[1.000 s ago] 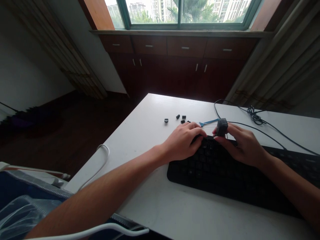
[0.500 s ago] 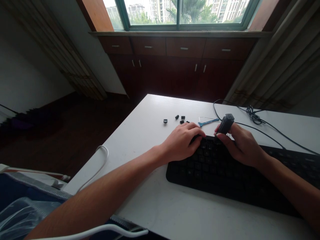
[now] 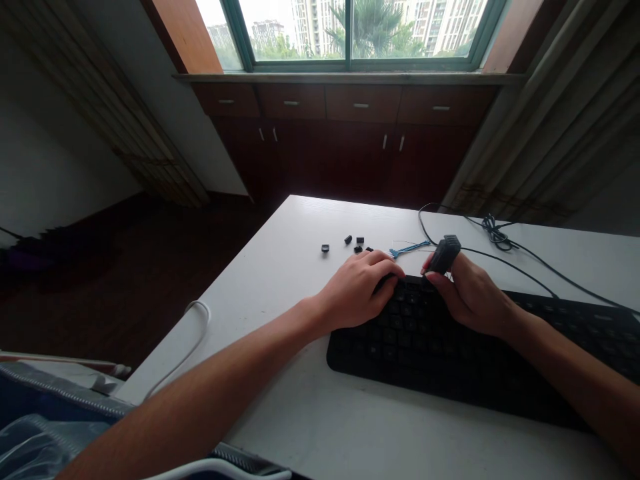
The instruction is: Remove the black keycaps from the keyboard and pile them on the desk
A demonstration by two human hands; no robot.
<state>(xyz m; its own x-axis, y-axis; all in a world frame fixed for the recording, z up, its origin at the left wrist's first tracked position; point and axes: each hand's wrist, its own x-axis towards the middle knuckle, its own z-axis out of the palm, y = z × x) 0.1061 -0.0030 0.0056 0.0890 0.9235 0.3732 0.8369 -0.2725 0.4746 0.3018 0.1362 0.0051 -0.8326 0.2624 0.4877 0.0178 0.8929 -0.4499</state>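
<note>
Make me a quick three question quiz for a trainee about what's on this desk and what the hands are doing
1. True or false: the left hand rests on the keyboard.
2. What does the right hand hold: A) blue tool, B) small black block, C) cable?
3. Where do the loose black keycaps lie?

Key:
1. True.
2. B, the small black block.
3. On the white table, beyond the left hand, beside the blue tool.

The keyboard (image 3: 480, 347) is showing matt black plastic, as are the loose keycaps (image 3: 345, 243). The table (image 3: 310, 400) is looking smooth, white and faintly glossy. The cabinets (image 3: 350, 133) are showing dark polished wood with metal handles.
</note>
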